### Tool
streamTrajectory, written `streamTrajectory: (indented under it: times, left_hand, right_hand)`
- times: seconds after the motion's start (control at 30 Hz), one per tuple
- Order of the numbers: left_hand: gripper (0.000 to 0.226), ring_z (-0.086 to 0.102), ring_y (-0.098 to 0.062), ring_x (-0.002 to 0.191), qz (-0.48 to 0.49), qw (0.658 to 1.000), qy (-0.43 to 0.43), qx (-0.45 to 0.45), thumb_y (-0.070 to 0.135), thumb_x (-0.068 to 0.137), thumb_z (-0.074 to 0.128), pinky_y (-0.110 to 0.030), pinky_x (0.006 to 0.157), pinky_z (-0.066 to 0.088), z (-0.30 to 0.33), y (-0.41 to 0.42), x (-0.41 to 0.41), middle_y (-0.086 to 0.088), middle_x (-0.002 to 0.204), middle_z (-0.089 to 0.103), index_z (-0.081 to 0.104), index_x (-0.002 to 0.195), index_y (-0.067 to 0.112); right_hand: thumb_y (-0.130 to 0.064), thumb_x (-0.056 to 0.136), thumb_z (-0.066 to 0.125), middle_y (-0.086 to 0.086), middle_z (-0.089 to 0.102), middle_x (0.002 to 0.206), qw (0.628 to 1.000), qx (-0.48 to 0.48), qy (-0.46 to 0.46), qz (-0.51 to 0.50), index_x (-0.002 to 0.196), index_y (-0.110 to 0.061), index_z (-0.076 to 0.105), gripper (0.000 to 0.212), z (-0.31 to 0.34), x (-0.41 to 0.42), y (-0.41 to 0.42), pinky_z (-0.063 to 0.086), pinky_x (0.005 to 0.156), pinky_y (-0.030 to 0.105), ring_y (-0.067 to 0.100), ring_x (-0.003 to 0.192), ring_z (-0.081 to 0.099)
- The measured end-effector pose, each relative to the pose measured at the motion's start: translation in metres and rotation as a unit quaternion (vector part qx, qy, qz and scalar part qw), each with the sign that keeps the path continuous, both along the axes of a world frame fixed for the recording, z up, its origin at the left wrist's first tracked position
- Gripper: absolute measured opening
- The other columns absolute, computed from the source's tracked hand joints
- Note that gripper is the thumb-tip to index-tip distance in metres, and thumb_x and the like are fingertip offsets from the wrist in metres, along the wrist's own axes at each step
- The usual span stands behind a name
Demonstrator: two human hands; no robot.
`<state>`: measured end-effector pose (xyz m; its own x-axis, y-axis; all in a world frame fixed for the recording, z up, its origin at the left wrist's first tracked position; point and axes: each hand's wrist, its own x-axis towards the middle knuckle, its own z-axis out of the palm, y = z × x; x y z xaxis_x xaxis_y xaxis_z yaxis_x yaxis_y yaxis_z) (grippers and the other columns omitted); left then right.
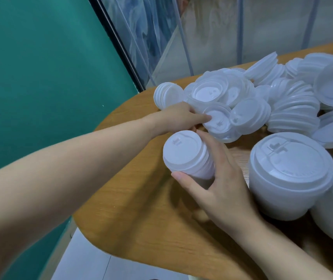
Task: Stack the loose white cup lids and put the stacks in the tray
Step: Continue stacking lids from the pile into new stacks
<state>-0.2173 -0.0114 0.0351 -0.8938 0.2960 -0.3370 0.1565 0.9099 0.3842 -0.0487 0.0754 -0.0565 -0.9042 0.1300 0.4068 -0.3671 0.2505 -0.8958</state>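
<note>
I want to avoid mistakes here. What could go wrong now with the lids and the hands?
The left hand pulls one lid from the heap; leaning lids around it may slide. The small lid stands near the table edge and might roll off. The right hand grips the stack tilted, so lids could slip.

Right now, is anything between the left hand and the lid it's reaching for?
No. The left hand already touches a loose lid at the pile's near edge, nothing between them. The right hand holds the started stack just below it.
</note>
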Motion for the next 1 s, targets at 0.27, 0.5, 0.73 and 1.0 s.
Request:
streamTrajectory:
  times: [0.27, 0.5, 0.73, 1.0]
  left_hand:
    - [0.023, 0.052, -0.011, 0.065, -0.026, 0.998, 0.044, 0.029, 0.019, 0.095, 0.064, -0.023, 0.057, 0.042, -0.012, 0.005, 0.001, -0.008, 0.077, 0.06, 0.067, 0.094, -0.004]
    - [0.026, 0.043, -0.007, 0.048, -0.045, 0.987, 0.154, 0.014, 0.016, 0.093, 0.061, -0.017, 0.045, 0.034, 0.035, -0.026, 0.022, -0.001, 0.061, 0.052, 0.051, 0.07, 0.01]
    - [0.018, 0.058, -0.013, 0.066, -0.116, 0.946, 0.298, 0.044, 0.021, 0.098, 0.063, -0.027, 0.06, 0.047, 0.062, -0.073, 0.082, 0.006, 0.069, 0.063, 0.066, 0.082, 0.015]
    - [0.04, 0.065, -0.021, 0.106, -0.279, 0.884, 0.371, -0.046, 0.042, 0.102, 0.058, -0.043, 0.086, 0.055, 0.043, -0.104, 0.128, -0.001, 0.119, 0.07, 0.067, 0.126, 0.011]
  right_hand:
    - [-0.064, 0.078, 0.072, -0.018, 0.054, 0.139, 1.0, 0.015, -0.014, -0.006, 0.147, -0.037, 0.045, 0.079, -0.001, 0.0, -0.001, 0.036, 0.109, 0.017, 0.0, 0.131, 0.049]
    - [-0.066, 0.076, 0.07, -0.025, 0.053, 0.136, 1.0, 0.01, -0.019, -0.004, 0.144, -0.046, 0.044, 0.075, 0.003, 0.002, -0.003, 0.033, 0.105, 0.008, -0.006, 0.129, 0.048]
    - [-0.068, 0.075, 0.069, -0.027, 0.052, 0.136, 0.999, 0.015, -0.03, -0.004, 0.142, -0.05, 0.042, 0.074, 0.002, 0.002, -0.001, 0.04, 0.107, 0.025, -0.002, 0.129, 0.049]
    - [-0.068, 0.075, 0.072, -0.027, 0.055, 0.135, 0.999, 0.004, -0.037, -0.002, 0.14, -0.054, 0.042, 0.073, 0.003, 0.002, -0.001, 0.046, 0.108, 0.04, 0.003, 0.128, 0.053]
